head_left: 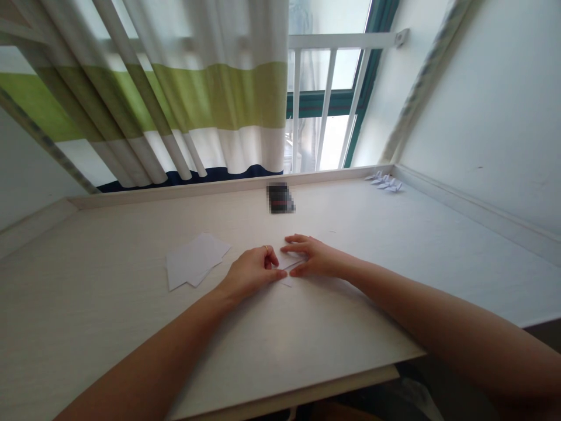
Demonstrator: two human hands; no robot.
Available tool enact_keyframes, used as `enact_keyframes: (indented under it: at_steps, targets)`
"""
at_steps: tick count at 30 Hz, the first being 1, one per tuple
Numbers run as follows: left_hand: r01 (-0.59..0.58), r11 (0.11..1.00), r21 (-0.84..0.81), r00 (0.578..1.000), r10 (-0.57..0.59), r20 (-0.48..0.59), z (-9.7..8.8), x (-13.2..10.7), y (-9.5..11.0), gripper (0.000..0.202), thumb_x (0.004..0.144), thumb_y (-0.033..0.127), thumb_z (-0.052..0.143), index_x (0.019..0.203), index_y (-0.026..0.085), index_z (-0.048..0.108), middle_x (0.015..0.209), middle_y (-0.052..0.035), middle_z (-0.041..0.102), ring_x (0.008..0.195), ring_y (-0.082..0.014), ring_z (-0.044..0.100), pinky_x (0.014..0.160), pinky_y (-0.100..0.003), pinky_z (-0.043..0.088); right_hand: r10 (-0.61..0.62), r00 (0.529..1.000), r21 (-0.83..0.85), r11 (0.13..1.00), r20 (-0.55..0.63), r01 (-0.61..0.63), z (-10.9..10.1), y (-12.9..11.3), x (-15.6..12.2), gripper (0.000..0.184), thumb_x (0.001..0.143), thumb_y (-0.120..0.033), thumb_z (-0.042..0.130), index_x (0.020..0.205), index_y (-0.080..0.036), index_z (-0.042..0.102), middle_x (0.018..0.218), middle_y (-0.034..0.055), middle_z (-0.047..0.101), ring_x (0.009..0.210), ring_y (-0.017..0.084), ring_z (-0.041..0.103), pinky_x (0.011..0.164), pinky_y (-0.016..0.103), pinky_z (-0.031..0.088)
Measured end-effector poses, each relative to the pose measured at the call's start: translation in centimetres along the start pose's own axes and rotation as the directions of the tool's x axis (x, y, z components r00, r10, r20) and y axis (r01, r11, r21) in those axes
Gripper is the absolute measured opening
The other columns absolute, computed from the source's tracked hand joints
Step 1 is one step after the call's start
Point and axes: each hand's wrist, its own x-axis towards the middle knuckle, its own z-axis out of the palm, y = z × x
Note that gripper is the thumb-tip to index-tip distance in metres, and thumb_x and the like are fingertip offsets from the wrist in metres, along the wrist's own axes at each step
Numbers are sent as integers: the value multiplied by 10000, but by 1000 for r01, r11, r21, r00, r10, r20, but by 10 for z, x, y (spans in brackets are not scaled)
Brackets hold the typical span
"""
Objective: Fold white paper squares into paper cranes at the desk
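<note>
A small piece of folded white paper (289, 261) lies on the desk between my two hands, partly covered by them. My left hand (253, 266), with a ring on one finger, has its fingers curled in at the paper's left side and its thumb along the lower edge. From the right, my right hand (314, 257) rests on the paper with fingers and thumb spread apart. A small tip of paper pokes out below the thumbs. How firmly the left fingertips pinch it is partly hidden.
Several loose white paper sheets (193, 260) overlap left of my hands. A dark, pixelated object (280, 197) sits near the back edge. Small folded paper pieces (385, 181) stand in the far right corner. Raised edging, a curtain (219, 93) and a railing border the pale desk (280, 333).
</note>
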Motion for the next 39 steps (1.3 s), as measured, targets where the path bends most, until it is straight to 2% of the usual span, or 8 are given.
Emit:
enact_keyframes:
  at_steps: [9,14,18,27,30,33,35,39]
  targets:
    - [-20,998,-53,997,24,78,-2,5,-7,210,593,320,599,753,191,557,546,48,468,507,-107,433,470,-220,281,-10,1000,2,1000,12,10,-1,1,0,560,595,-272,682,1135,-217,544,1339,82,347,1246,268,269,1014,401,236]
    - [22,991,-136,989,-2,146,-6,4,-4,198,580,250,587,762,177,562,505,67,412,467,-89,390,465,-218,274,-23,999,-17,1000,26,23,-2,1,-1,547,605,-246,676,1135,-225,543,1341,73,349,1254,255,259,1016,389,239]
    - [78,971,-226,978,-32,204,-10,4,-3,224,561,232,595,771,162,559,494,80,387,449,-78,371,466,-218,271,-31,999,-27,999,26,31,-3,2,-1,547,606,-234,674,1136,-238,539,1340,64,350,1255,249,258,1014,388,246]
    - [115,923,-367,959,-7,284,-19,0,-1,269,566,236,619,811,142,555,487,93,374,407,-48,328,424,-203,239,-40,998,-43,998,57,42,-7,-3,-7,453,655,-234,644,1102,-258,570,1355,62,328,1264,257,237,1020,396,221]
    - [133,890,-436,966,-19,256,-20,-1,-4,281,605,283,610,842,140,556,512,83,390,413,-43,334,413,-192,253,-67,997,-55,996,43,69,-7,-3,-9,425,668,-232,634,1089,-258,580,1340,68,351,1264,257,238,1024,403,205]
    - [122,879,-462,985,-48,167,-16,0,-8,282,657,342,573,850,136,553,593,47,474,445,-48,394,426,-189,295,-97,995,-44,994,19,98,-6,-2,-10,405,665,-212,635,1068,-225,594,1322,81,374,1258,255,250,1018,389,221]
    - [104,895,-434,992,-64,105,-12,0,-9,282,680,370,551,835,135,552,608,34,500,453,-55,418,427,-191,305,-122,992,-25,992,0,122,-5,-1,-11,373,657,-204,639,1029,-203,607,1302,89,395,1242,248,282,1007,373,248]
    - [59,953,-296,998,-55,23,-7,-3,-4,280,711,397,513,819,143,563,509,51,475,429,-69,414,434,-200,305,-173,984,35,984,-48,175,-3,-1,-12,298,638,-178,647,932,-177,597,1226,93,457,1170,224,380,966,353,305]
